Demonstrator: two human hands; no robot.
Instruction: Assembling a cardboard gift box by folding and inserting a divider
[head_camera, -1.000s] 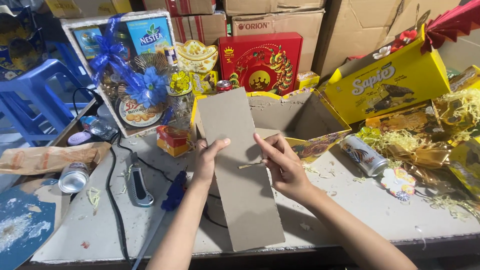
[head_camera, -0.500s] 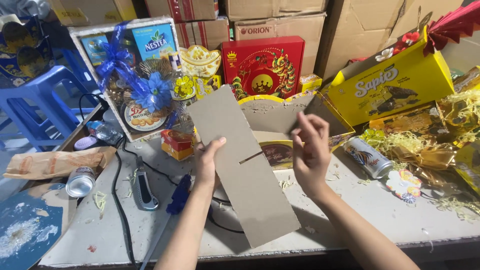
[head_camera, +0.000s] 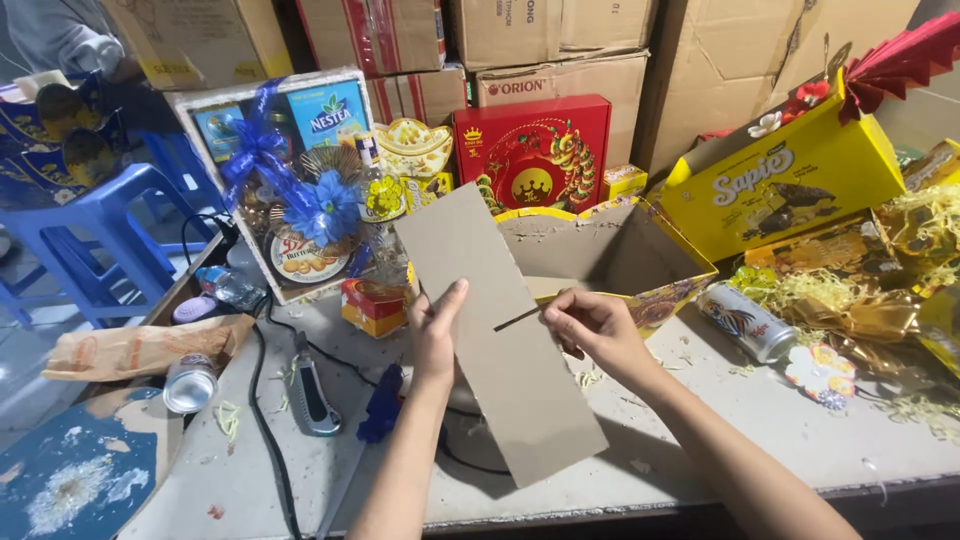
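A long grey-brown cardboard strip (head_camera: 500, 340) stands tilted over the table, with a slit cut in from its right edge. My left hand (head_camera: 436, 330) grips the strip's left edge, thumb on its front. My right hand (head_camera: 592, 328) holds the right edge beside the slit. Behind the strip sits an open cardboard box (head_camera: 610, 250) with a yellow patterned rim.
A wrapped gift basket with a blue bow (head_camera: 290, 190), a red decorated box (head_camera: 535, 150) and a yellow snack box (head_camera: 785, 190) stand at the back. Cans (head_camera: 745, 320) (head_camera: 190, 382), a utility knife (head_camera: 312, 392), a black cable (head_camera: 262, 420), shredded yellow paper (head_camera: 920, 230) and a blue stool (head_camera: 100, 230) surround.
My right hand came down from the box's rim to the strip's right edge at the slit. The strip tilted a little more upright. My left hand kept its grip.
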